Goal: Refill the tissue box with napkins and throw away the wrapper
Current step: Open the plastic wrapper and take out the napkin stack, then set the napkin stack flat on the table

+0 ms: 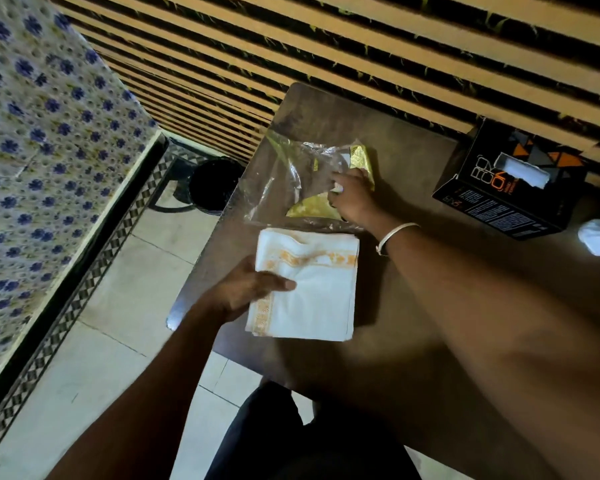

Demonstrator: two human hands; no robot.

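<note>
In the head view, the left hand [246, 289] holds a stack of white napkins [309, 289] with an orange border at the left edge of the dark counter [413, 161], its fingers closed on the stack's left side. The right hand [354, 199] grips the clear plastic wrapper [284, 174] with yellow print, just behind the napkins. The black tissue box [506, 188] stands at the counter's far right edge, a white tissue showing in its slot. A black bin [212, 185] stands on the floor beside the counter.
</note>
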